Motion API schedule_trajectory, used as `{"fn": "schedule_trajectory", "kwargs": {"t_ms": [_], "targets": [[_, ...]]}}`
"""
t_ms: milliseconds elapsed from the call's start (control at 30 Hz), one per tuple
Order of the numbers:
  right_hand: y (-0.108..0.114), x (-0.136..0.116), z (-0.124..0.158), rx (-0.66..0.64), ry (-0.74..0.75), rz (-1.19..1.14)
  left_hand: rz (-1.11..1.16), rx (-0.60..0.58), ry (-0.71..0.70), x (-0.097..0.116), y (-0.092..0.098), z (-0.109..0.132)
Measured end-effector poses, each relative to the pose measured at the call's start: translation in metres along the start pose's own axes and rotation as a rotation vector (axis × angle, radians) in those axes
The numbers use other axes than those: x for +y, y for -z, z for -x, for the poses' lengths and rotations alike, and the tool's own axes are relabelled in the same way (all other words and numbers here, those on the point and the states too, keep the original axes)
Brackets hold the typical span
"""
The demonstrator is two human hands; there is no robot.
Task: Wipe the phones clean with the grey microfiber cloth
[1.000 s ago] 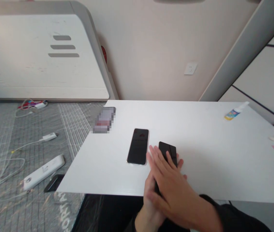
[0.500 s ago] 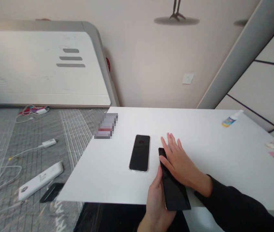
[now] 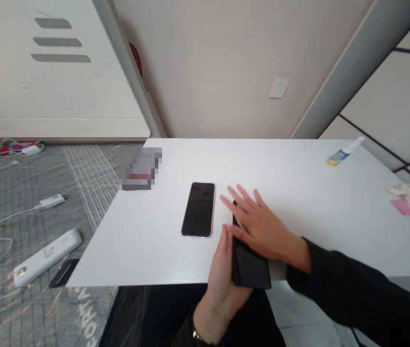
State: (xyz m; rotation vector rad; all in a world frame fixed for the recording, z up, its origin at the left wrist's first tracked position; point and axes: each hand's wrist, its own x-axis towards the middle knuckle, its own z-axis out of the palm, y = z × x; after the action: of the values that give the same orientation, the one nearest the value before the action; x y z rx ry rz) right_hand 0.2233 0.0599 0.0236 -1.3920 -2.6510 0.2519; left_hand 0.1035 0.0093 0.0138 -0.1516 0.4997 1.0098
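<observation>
Two hands meet on one black phone [image 3: 250, 265] at lower centre of frame, its long axis running toward the wall: left hand [image 3: 223, 270] clasps its left edge, right hand [image 3: 263, 229] lies flat, fingers spread, on top.

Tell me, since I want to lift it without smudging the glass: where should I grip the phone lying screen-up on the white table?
Probably by its two long edges, coming from above. The phone lies flat on the table with bare surface on both sides, so fingers fit along each edge without touching the screen.
</observation>
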Motion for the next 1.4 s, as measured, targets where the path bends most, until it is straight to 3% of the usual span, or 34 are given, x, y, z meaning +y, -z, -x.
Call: {"fn": "schedule_trajectory", "kwargs": {"t_ms": [67,200,333,433,467,567,733,833,900,1000,1167,1300,1400], "targets": [[-0.001,0.002,-0.002,0.04,-0.091,0.018,-0.013,0.0,0.051,0.002,0.0,0.0],[0.005,-0.008,0.014,0.038,0.157,-0.133,0.027,-0.051,0.003,0.005,0.003,-0.001],[0.015,-0.002,0.039,0.203,0.179,-0.21,0.032,-0.061,0.107,0.009,0.011,0.0],[0.013,0.017,0.051,0.012,0.383,-0.147,0.055,-0.065,0.138,0.011,0.011,0.001],[0.011,0.022,0.053,-0.034,0.391,-0.12,0.047,-0.059,0.139,0.011,0.01,0.002],[0.003,0.025,0.059,0.004,0.227,-0.092,0.005,-0.014,0.113,0.01,0.004,0.003],[-0.002,0.013,0.065,-0.052,0.395,-0.165,-0.019,-0.07,0.212,0.01,0.005,0.003],[-0.001,0.017,0.064,0.029,0.251,-0.129,-0.074,-0.038,0.125,0.012,0.008,0.004],[0.0,0.018,0.064,0.059,0.24,-0.139,-0.101,-0.035,0.139,0.013,0.009,0.005],[-0.001,0.016,0.064,-0.016,0.439,-0.206,-0.107,-0.086,0.252,0.014,0.008,0.004],[0.0,0.022,0.06,0.088,0.241,-0.183,-0.133,-0.043,0.137,0.012,0.002,0.0],[0.004,0.022,0.058,-0.005,0.412,-0.245,-0.114,-0.096,0.248,0.013,0.004,0.001],[0.009,0.025,0.055,0.058,0.278,-0.175,-0.121,-0.096,0.189,0.014,0.005,0.002]]}}
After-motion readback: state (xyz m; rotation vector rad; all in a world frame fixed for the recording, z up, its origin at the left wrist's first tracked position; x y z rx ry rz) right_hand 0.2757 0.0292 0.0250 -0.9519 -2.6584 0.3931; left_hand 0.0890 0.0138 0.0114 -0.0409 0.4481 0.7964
